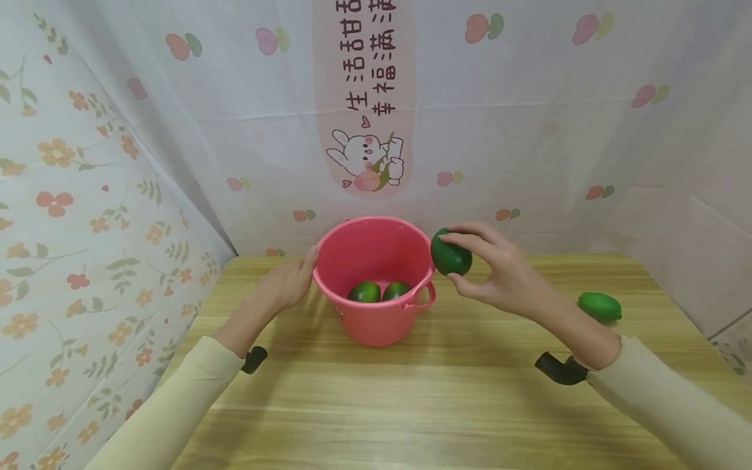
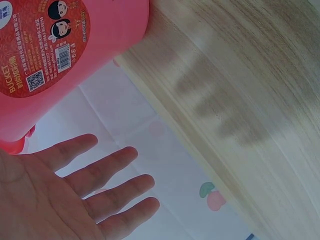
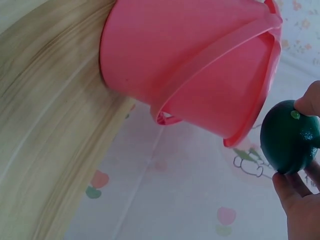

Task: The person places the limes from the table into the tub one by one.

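A pink bucket (image 1: 376, 326) stands on the table, with two green limes (image 1: 364, 292) inside it. My left hand (image 1: 288, 281) is at the left side of its rim, the thumb touching the edge. In the left wrist view the fingers (image 2: 100, 172) are straight and spread beside the bucket wall. Between thumb and fingers my right hand (image 1: 499, 267) pinches a dark green lime (image 1: 451, 254), just right of the rim. The right wrist view shows that lime (image 3: 287, 137) with its pale stem end, apart from the bucket.
Another green lime (image 1: 600, 306) lies on the right of the wooden table (image 1: 376, 405). The bucket's handle (image 1: 425, 300) hangs down on the right side. A printed white curtain (image 1: 258, 163) hangs behind the table's far edge, and a flowered one (image 1: 88, 261) covers the left.
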Available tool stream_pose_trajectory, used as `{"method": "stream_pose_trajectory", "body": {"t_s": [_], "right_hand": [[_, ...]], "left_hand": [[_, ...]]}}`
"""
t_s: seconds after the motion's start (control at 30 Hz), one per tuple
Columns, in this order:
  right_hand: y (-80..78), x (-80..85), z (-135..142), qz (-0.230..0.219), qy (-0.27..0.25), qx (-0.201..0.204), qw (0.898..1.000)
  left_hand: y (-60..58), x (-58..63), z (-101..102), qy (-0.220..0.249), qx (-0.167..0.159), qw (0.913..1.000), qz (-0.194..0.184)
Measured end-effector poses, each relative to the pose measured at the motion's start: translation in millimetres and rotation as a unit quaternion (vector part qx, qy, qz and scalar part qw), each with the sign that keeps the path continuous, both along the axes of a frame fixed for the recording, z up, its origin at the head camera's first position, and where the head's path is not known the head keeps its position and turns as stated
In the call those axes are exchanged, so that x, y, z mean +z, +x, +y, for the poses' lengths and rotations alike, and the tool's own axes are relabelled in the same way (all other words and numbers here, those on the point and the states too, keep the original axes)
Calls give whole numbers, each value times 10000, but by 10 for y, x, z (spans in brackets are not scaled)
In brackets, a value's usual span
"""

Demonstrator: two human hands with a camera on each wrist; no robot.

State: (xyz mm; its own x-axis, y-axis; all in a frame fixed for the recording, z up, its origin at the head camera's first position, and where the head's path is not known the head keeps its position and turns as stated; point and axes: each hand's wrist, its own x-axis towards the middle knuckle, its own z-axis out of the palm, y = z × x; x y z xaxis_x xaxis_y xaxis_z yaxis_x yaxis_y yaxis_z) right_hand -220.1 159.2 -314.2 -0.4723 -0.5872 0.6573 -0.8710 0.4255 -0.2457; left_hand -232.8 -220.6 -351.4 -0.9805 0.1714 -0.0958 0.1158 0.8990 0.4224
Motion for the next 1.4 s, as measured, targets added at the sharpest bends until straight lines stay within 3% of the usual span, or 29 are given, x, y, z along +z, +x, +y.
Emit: {"method": "stream_pose_trajectory", "body": {"t_s": [0.83,1.4], "right_hand": [[-149,12,-487,-223,-195,473,9984],[-235,-22,-650,-679,-203,457,9964]], "left_hand": [[-16,6,9,-88,-11,10000,-31],[-4,14,3,-130,62,9999,-70]]}}
